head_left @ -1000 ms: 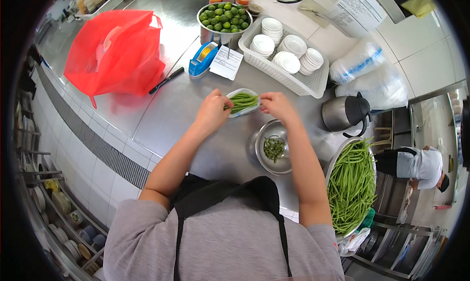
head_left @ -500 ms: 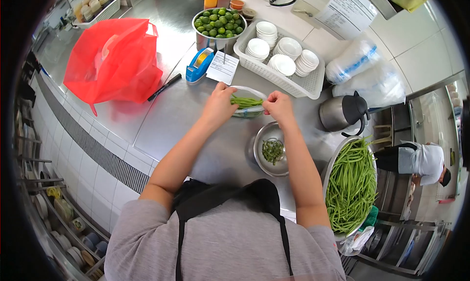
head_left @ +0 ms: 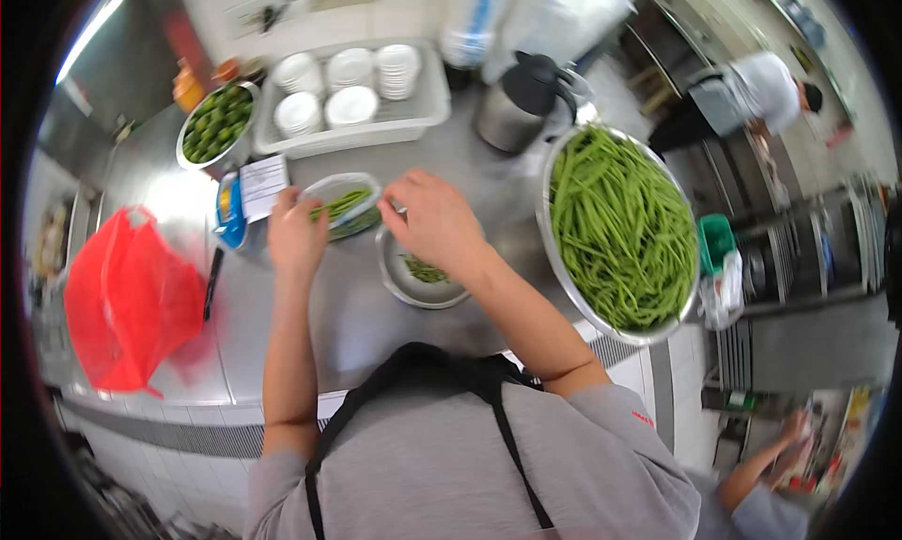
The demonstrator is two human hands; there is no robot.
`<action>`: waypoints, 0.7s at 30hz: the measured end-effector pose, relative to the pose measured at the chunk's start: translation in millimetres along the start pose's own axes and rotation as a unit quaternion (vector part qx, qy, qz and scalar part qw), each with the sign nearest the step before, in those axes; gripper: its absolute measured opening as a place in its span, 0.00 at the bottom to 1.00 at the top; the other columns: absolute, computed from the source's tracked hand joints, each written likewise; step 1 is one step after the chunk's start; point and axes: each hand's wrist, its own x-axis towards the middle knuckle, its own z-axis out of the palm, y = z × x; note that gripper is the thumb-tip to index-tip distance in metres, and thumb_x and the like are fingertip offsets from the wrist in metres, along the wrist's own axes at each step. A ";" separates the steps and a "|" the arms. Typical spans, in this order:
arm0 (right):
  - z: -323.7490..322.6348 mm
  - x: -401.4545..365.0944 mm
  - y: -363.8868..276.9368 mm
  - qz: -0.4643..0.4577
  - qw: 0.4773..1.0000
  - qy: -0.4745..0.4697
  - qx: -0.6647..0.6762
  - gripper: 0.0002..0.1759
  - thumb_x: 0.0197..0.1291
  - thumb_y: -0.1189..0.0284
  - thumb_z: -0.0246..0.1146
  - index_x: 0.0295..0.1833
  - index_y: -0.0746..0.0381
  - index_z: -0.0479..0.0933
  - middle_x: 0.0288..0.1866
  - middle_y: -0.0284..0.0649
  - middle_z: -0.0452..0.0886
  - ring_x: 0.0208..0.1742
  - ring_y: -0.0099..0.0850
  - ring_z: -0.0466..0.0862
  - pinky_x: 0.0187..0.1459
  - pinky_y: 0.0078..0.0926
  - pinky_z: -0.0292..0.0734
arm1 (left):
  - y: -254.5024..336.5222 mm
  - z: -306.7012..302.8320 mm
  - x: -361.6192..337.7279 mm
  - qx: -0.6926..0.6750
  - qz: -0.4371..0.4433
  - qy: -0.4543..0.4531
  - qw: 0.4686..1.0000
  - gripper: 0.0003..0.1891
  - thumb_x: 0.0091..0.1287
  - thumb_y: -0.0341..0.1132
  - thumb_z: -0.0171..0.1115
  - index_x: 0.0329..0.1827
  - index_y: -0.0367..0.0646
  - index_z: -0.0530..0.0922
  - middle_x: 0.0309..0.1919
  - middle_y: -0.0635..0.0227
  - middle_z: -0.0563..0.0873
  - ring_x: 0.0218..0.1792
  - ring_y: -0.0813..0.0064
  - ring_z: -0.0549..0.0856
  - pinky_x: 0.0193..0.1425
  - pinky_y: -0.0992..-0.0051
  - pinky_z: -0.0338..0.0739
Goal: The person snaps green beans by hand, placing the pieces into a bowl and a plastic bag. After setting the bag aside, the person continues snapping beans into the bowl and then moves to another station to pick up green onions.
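Observation:
A clear plastic bag (head_left: 349, 228) with cut green beans (head_left: 342, 204) inside lies on the steel counter, its mouth spread in an oval. My left hand (head_left: 297, 232) is closed at the bag's left edge, its fingertips partly covering the opening. At the right edge, my right hand (head_left: 434, 222) has thumb and fingers bent together against the rim; blur softens the exact contact. Below my right hand sits a steel bowl (head_left: 395, 275) with small green trimmings (head_left: 425, 269), partly hidden by that hand and wrist.
A large metal basin (head_left: 556, 249) piled with long green beans stands right. Behind are a thermal jug (head_left: 515, 108), a white crate (head_left: 427, 98) of small dishes and a pot of limes (head_left: 216, 126). A red bag (head_left: 132, 300) lies left. Another person (head_left: 756, 93) stands far right.
My view has turned and shifted, so the bean basin appears nearer and the red bag lower left. My right hand now hangs over the steel bowl's upper edge, still beside the bag's rim.

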 end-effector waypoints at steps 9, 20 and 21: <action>-176.4 -121.3 40.9 0.268 0.930 0.050 -0.248 0.07 0.48 0.76 0.63 0.36 0.63 0.80 0.34 0.42 0.77 0.41 0.41 0.77 0.42 0.35 0.73 | 59.3 -13.9 -31.5 -0.254 0.058 -0.058 0.964 0.15 0.56 0.28 0.64 0.15 0.36 0.68 0.16 0.65 0.74 0.17 0.70 0.71 0.22 0.75 0.65; -143.5 -141.0 59.2 0.284 0.904 0.089 -0.308 0.23 0.49 0.67 0.66 0.53 0.61 0.74 0.37 0.44 0.75 0.38 0.42 0.78 0.38 0.35 0.75 | 130.9 -1.9 -54.5 -0.381 0.140 -0.176 0.897 0.11 0.55 0.29 0.66 0.19 0.38 0.74 0.15 0.65 0.73 0.13 0.75 0.71 0.17 0.76 0.63; -142.8 -140.5 58.6 0.287 0.902 0.087 -0.311 0.22 0.50 0.67 0.65 0.52 0.61 0.74 0.36 0.43 0.75 0.37 0.41 0.79 0.37 0.35 0.75 | 131.4 -2.5 -55.9 -0.378 0.140 -0.180 0.897 0.11 0.54 0.30 0.66 0.18 0.38 0.74 0.15 0.65 0.73 0.13 0.74 0.71 0.17 0.76 0.63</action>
